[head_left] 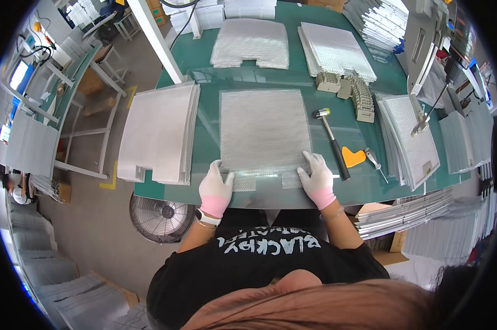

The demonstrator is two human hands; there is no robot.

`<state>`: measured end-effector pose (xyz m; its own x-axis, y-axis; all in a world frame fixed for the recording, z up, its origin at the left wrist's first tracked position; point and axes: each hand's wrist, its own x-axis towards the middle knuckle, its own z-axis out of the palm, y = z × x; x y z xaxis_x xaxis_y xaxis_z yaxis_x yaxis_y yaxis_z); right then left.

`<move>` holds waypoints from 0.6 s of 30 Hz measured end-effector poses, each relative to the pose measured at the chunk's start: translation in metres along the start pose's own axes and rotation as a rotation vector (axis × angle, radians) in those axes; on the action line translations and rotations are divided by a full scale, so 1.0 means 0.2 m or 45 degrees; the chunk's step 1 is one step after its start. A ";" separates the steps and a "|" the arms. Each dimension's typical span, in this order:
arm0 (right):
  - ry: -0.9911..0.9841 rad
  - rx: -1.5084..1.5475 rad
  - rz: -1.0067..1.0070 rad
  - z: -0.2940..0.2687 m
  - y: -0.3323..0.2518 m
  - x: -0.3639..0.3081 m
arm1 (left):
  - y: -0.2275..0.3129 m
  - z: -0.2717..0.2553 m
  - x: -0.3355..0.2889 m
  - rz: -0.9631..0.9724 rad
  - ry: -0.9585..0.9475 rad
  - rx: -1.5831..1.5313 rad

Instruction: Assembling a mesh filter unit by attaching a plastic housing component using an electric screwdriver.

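Note:
A rectangular silver mesh sheet (266, 132) lies flat before me, with a notch in its near edge. It rests on a clear, shiny plate on the green table. My left hand (215, 188), in a white glove with a pink cuff, is at the sheet's near left corner, thumb and fingers apart. At the near right corner is my right hand (318, 180), gloved the same way, its fingers stretched along the side edge and its thumb apart from them. Both hands touch or nearly touch the sheet's edges, and neither is closed on it.
Right of the sheet lie a mallet (333, 144), an orange scraper (353, 158) and a screwdriver (374, 159). Beyond them sits a curved row of beige blocks (360, 97). Stacked mesh sheets flank me at left (157, 132) and right (410, 137). A fan (161, 218) stands on the floor.

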<state>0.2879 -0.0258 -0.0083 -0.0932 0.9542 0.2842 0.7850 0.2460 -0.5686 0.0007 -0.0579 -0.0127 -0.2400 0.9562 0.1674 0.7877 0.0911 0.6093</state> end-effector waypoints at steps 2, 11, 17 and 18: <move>-0.066 0.009 0.077 0.00 -0.01 0.00 | 0.00 0.00 0.00 0.030 0.019 0.017; -0.473 -0.377 0.273 -0.19 -0.16 0.12 | 0.09 -0.09 0.08 -0.102 -0.121 0.128; -0.119 -0.115 -0.084 -0.31 0.11 0.76 | -0.09 -0.08 0.17 0.560 -0.273 0.318; 0.039 -0.093 -0.117 -0.34 0.17 0.95 | -0.03 -0.11 0.19 0.556 -0.311 0.325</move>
<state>0.3373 0.1520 0.0788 -0.1488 0.9224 0.3564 0.8168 0.3178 -0.4815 -0.0256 -0.0288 0.0072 0.2538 0.9540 0.1595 0.9041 -0.2926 0.3116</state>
